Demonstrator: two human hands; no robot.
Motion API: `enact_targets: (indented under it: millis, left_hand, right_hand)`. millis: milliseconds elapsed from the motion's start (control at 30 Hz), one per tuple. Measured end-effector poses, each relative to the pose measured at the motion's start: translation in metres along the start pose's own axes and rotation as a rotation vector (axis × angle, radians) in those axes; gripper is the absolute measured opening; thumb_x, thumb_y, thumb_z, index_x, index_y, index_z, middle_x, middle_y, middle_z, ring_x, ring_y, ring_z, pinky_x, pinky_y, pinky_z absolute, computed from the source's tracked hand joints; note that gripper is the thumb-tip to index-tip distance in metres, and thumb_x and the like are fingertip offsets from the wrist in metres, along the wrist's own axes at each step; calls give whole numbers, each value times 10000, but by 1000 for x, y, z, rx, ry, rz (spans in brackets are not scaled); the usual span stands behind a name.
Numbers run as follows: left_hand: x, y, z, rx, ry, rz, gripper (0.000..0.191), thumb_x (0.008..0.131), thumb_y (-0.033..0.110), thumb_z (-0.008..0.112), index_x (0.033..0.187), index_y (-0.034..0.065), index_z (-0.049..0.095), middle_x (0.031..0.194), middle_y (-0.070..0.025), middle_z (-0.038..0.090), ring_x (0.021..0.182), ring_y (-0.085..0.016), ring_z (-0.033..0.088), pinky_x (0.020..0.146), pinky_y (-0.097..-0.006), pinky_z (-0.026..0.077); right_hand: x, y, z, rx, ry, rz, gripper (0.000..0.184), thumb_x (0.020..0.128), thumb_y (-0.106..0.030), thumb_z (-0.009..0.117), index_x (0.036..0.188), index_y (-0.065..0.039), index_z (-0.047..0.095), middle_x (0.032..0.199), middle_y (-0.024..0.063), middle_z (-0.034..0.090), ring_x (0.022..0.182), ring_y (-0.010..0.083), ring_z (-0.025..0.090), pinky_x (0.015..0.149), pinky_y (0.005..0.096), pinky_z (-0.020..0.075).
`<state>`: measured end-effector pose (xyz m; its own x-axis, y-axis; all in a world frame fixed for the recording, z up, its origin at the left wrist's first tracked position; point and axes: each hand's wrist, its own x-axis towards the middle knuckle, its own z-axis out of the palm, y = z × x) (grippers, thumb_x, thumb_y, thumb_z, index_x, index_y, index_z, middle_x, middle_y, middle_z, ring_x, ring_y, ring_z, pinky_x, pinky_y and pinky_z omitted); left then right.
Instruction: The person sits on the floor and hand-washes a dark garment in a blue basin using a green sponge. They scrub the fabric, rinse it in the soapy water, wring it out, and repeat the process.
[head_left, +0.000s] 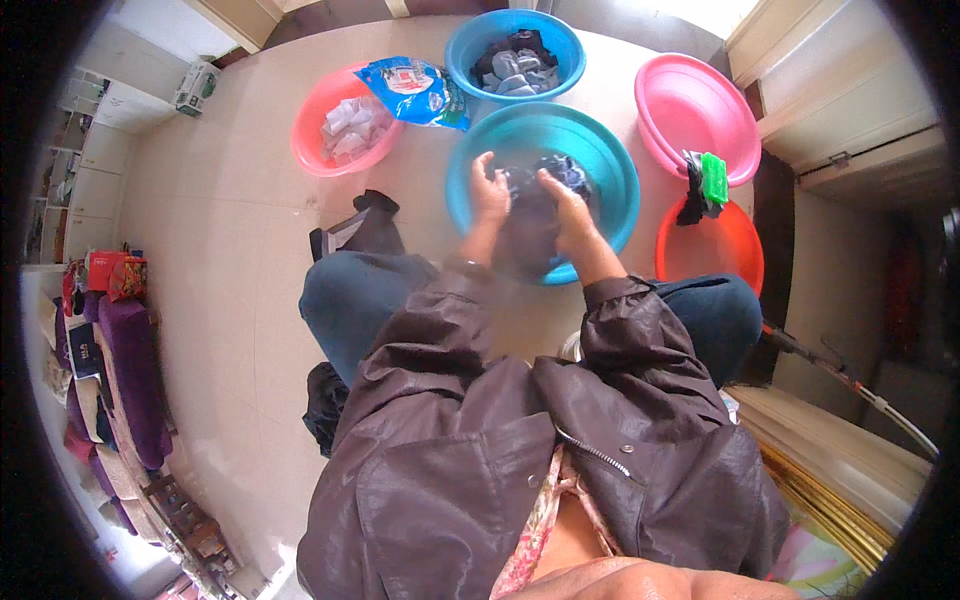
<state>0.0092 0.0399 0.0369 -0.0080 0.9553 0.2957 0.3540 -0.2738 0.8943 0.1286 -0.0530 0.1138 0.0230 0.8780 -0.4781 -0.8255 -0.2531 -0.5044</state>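
A dark wet garment (529, 225) lies bunched in a teal plastic basin (615, 150) before me, with pale suds on its far folds. My right hand (568, 214) grips the garment's right side, its thumb on top of the cloth. At the garment's left side is my left hand (491, 196), its thumb and a finger spread apart. Whether its other fingers hold cloth is hidden. Both wrists are over the basin, and blur covers part of the cloth.
Around stand a blue basin (457, 64) of dark and grey clothes, a pink basin (307, 142) of white cloth under a blue detergent bag (420, 94), another pink basin (697, 105) and a red one (712, 247). A green soap bar (714, 178) and dark cloth (691, 196) bridge those last two.
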Motion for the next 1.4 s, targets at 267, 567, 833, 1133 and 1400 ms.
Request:
enact_targets:
  millis: [267,567,833,1133,1400]
  left_hand:
    - [-3,103,-31,-774,-340,-437,263,922,-13,453,1144,46,582,797,-49,558,691,-103,524,690,-254,491]
    - [-39,104,3,50,60,-70,151,883,96,531,1025,96,583,992,-140,658,898,-328,643,789,-406,505]
    - [-39,99,2,53,24,-81,132,873,112,558,994,91,605,928,-128,671,862,-303,659,781,-394,506]
    - [-48,80,8,21,-130,-4,188,876,120,543,1043,60,605,986,-168,669,943,-325,646,819,-377,496]
    - [11,30,-40,-440,-1063,-552,335,872,123,591,1186,7,599,1083,-51,640,938,-130,603,850,-281,478]
  right_hand:
    - [41,-1,-52,-118,404,-112,338,826,-248,687,1048,0,627,923,101,672,807,261,671,729,371,545]
    - [61,66,-87,-288,152,-220,302,921,-289,531,1060,-33,609,995,105,623,940,226,606,779,365,495]
    - [90,76,-108,-1623,-3,-496,280,950,-294,481,1049,-88,644,1027,90,661,884,231,631,762,343,494]
    - [18,18,-18,-1257,177,-171,416,910,-367,557,1138,-27,626,1081,104,657,920,211,629,790,362,494]
    - [3,-35,-9,-99,121,-187,229,882,-181,664,1029,-8,634,983,110,652,882,230,638,784,354,526]
